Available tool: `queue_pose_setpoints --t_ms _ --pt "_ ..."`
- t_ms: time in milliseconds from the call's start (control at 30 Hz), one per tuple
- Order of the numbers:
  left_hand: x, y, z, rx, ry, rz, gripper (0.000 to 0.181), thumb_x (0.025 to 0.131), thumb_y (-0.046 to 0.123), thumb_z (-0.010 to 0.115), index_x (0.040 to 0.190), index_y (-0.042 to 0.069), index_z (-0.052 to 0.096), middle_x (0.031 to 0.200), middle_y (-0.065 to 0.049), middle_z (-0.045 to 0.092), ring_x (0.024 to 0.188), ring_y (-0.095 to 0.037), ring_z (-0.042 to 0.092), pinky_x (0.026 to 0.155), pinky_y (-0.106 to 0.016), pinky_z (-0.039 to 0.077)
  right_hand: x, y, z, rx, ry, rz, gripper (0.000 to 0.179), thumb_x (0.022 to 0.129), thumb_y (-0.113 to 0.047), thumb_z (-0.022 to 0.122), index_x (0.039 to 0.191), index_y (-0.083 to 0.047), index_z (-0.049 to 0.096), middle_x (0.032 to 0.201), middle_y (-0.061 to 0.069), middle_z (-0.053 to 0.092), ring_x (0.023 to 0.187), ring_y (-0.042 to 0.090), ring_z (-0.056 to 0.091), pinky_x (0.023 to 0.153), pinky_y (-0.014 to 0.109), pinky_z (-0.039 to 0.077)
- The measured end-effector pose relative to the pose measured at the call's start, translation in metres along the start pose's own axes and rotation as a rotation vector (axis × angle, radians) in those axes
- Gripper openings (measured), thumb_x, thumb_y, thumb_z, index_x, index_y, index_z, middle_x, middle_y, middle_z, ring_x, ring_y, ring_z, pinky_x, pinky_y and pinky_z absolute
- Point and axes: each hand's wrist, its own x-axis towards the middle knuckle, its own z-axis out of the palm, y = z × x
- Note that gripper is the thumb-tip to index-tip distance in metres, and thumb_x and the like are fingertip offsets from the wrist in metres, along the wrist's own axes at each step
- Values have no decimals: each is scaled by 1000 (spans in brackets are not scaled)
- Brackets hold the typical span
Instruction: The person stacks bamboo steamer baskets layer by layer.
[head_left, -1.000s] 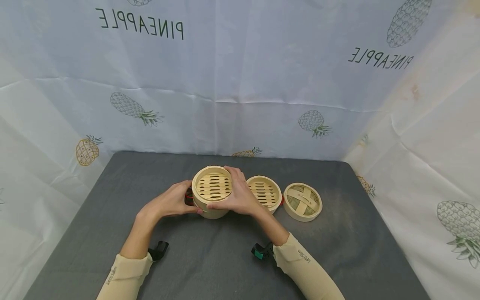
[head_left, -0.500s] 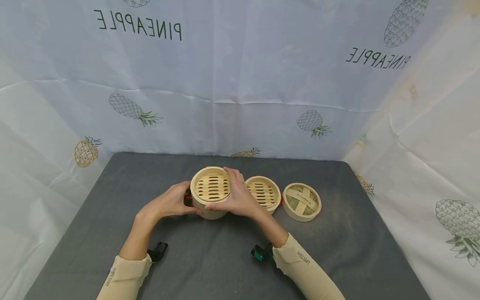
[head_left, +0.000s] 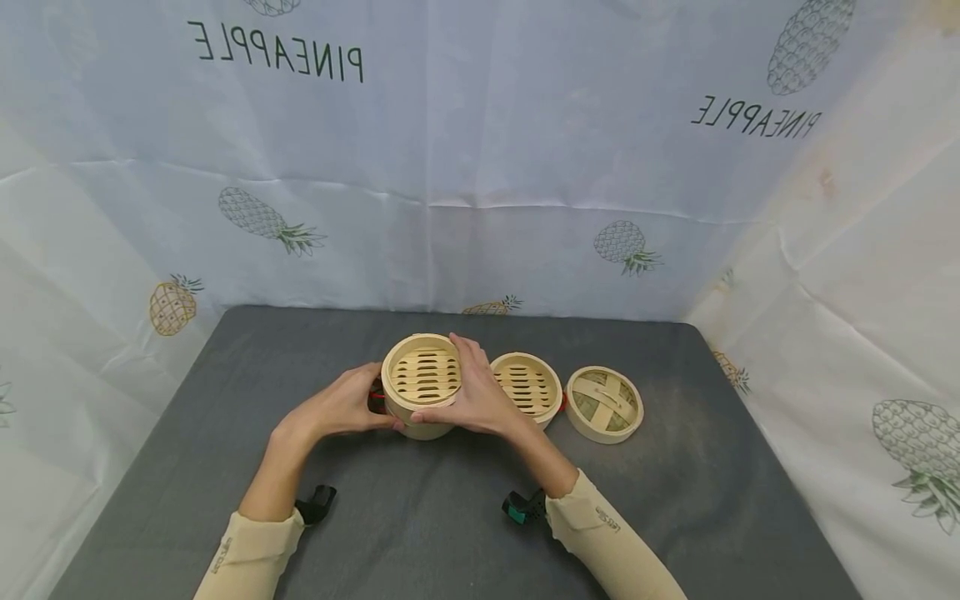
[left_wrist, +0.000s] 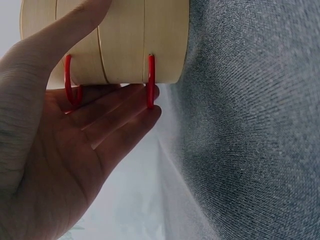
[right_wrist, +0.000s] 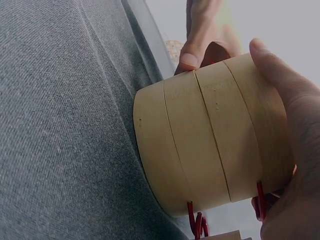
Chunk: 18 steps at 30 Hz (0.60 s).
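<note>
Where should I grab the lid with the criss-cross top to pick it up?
Judging by its pose, take the lid by its round rim, coming down from above, fingers on opposite sides. It lies flat on the table, apart from the single tray beside it, so its rim is free all round. The flat strip across its top may work as a handle, but whether fingers fit under it cannot be told.

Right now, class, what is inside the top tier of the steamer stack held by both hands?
The top tier shows only its slatted bamboo floor, with nothing lying on it. Whatever the lower tiers hold is covered.
</note>
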Motion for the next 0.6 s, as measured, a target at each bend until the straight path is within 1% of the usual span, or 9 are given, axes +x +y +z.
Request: queue_pose_setpoints --t_ms 67,167,267,333,400,533,600 --pt "0 0 0 0 0 -4 82 83 34 96 146 -3 58 128 -15 72 116 -31 73 98 -51 62 -1 0 -1 -10 -2 -5 154 62 -110 57 175 -15 14 176 19 25 163 42 29 124 71 39" --pt "0 0 0 -2 -2 -3 83 84 34 96 147 -3 58 129 -16 72 117 -33 73 99 -52 62 -4 0 -4 -17 1 3 151 65 -103 66 175 -15 13 177 19 24 165 41 28 125 70 39" --pt "1 0 0 -5 -4 -6 82 84 34 96 147 -3 58 129 -16 72 118 -33 73 99 -52 62 -7 1 -7 -19 13 11 144 70 -85 84 175 -15 14 177 18 24 165 40 28 126 68 39" --pt "1 0 0 -3 -5 -4 82 84 34 96 146 -3 58 129 -16 72 118 -33 73 99 -52 62 -9 2 -9 -22 26 10 141 72 -74 91 175 -15 14 177 18 25 165 39 29 126 68 39" --pt "1 0 -1 -2 -5 -4 82 83 34 97 146 -3 59 128 -16 72 118 -33 73 99 -51 62 -11 3 -10 -25 34 11 141 72 -73 92 175 -15 14 177 18 24 165 40 28 126 68 38" --pt "1 0 -1 0 -2 -5 80 83 35 97 145 -2 60 128 -15 73 117 -32 73 99 -51 62 -16 4 -15 -20 49 29 143 70 -78 89 175 -17 14 178 17 22 166 41 26 126 69 38" --pt "1 1 0 1 -2 -4 80 83 35 97 145 -1 60 128 -14 73 117 -32 73 99 -51 62 -19 5 -18 -21 59 36 143 70 -72 93 175 -16 14 179 17 21 166 40 26 126 69 38"
